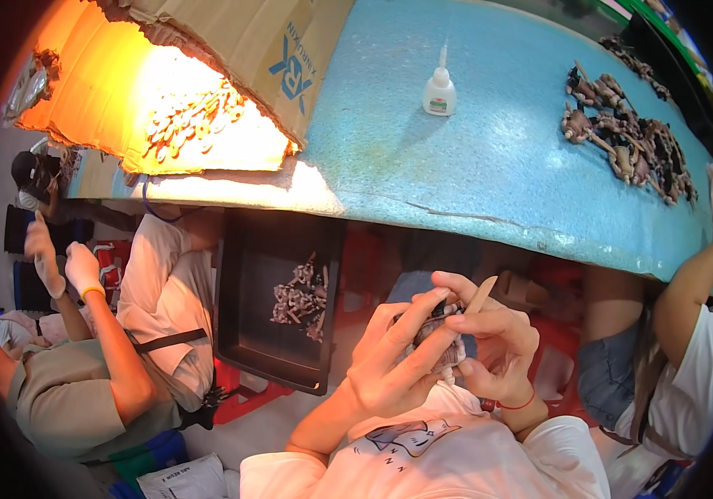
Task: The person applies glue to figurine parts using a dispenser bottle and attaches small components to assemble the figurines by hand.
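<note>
Head view, hands (pixel 439 349) hiding small figure (pixel 444 337)

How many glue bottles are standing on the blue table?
1: a white glue bottle stands upright on the blue table, left of the small figures. Others may be hidden.

the table top (pixel 489 158) is a mottled pale blue, worn whitish along its edge. on it stands a white glue bottle (pixel 439 90) with a green and red label, and a heap of small figures (pixel 631 137) in tan and dark brown. the cardboard box (pixel 207 75) is brown with blue print, glowing orange and yellow inside. the tray (pixel 244 333) is black, holding whitish-grey pieces (pixel 300 301). the stick (pixel 481 294) is pale tan. the shirt (pixel 456 457) is white with a grey-blue drawing.
</note>
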{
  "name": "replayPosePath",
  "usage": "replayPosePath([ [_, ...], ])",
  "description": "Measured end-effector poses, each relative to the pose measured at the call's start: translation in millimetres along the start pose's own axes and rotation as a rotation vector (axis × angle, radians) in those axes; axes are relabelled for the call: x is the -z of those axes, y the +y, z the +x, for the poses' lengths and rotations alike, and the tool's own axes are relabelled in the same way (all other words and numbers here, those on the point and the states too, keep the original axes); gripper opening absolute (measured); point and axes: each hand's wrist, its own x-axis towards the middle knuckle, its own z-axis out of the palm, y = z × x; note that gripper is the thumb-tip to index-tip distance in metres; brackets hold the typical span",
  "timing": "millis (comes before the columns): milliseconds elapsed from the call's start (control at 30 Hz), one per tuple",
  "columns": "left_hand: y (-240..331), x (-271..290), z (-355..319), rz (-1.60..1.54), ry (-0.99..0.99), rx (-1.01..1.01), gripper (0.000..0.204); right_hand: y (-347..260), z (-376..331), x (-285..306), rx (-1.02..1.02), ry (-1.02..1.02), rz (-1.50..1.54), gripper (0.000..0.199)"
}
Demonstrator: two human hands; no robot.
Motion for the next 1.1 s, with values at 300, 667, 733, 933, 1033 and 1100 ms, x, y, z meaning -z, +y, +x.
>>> replayPosePath([
  [300,-1,-7,-7,-0.179,0.048,0.172,0.041,-4,7,7,-0.050,-0.070,-0.228,0.044],
  [667,-2,-6,-8,-1.369,0.220,0.867,0.050,-23,10,9,-0.159,0.251,-0.476,0.078],
  [733,-3,-7,-8,-1.431,0.196,0.932,0.053,-23,10,13,-0.140,0.217,-0.482,0.077],
  [933,-3,-9,-10,-2.155,0.331,1.203,0.052,-14,12,16,-0.047,0.086,-0.481,0.070],
  [1033,-2,-10,-6,-2.149,0.328,1.237,0.054,-10,13,11,-0.045,0.074,-0.366,0.068],
  [1100,-2,-11,-6,-2.213,0.366,1.254,0.054,-10,13,9,-0.088,0.091,-0.312,0.068],
])
